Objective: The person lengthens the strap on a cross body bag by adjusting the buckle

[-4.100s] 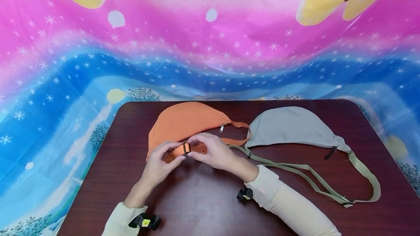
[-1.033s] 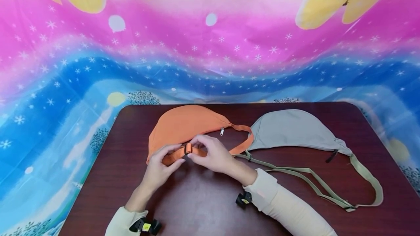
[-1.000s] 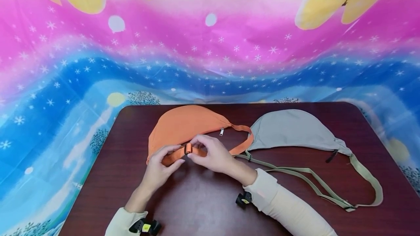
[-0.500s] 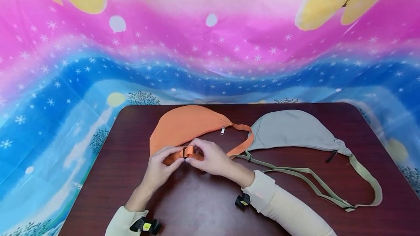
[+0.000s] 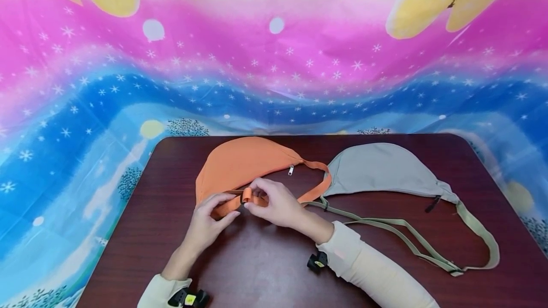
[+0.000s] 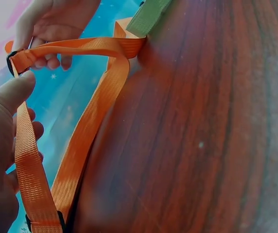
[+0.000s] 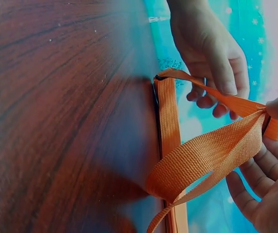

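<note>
An orange waist bag lies on the table, its silver zip pull facing front. Just before it, both hands hold its orange strap at a black slide buckle. My left hand has the strap between thumb and fingers, left of the buckle. With thumb and fingertips my right hand pinches the webbing right at the buckle, where a short loop of strap stands up. In the right wrist view, the slack strap hangs twisted below the right hand. The right fingers partly cover the buckle there.
A grey waist bag lies to the right, touching the orange strap's loop. Its green strap trails over the table toward the right hand. A printed cloth hangs behind the table's far edge.
Compared with the oldest frame, a small strap loop now stands at the buckle and the strap's right loop reaches farther out. Since half a second ago, the right hand and buckle have risen slightly.
</note>
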`<action>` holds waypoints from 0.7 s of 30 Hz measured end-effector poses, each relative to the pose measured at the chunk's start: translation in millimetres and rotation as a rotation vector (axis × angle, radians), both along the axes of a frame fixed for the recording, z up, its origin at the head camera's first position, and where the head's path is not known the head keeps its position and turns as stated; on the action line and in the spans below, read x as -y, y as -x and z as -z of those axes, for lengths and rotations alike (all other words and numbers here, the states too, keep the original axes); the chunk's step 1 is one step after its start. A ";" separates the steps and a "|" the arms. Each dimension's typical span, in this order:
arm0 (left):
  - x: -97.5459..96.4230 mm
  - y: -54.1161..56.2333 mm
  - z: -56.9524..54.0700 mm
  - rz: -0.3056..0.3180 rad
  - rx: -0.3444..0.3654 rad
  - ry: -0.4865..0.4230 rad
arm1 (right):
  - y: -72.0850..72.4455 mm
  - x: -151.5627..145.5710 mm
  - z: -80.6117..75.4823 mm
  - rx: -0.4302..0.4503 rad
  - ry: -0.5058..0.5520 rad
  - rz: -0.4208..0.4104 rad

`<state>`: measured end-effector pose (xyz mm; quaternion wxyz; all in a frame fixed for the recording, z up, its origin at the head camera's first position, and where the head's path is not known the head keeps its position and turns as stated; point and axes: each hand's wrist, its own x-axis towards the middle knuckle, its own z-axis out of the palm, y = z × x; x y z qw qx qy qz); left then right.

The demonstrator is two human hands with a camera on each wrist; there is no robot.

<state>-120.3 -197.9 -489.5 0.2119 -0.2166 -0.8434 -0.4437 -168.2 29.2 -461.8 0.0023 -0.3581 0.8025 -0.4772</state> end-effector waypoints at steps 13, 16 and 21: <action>1.7 1.6 7.3 -0.005 -0.008 -0.013 | -2.0 -0.4 2.3 0.032 0.040 0.003; 2.8 2.4 9.7 0.013 -0.001 -0.007 | -2.8 -0.2 2.4 0.032 0.038 0.004; 4.5 2.8 10.3 0.033 0.027 -0.019 | -4.5 1.0 3.7 0.048 0.033 0.001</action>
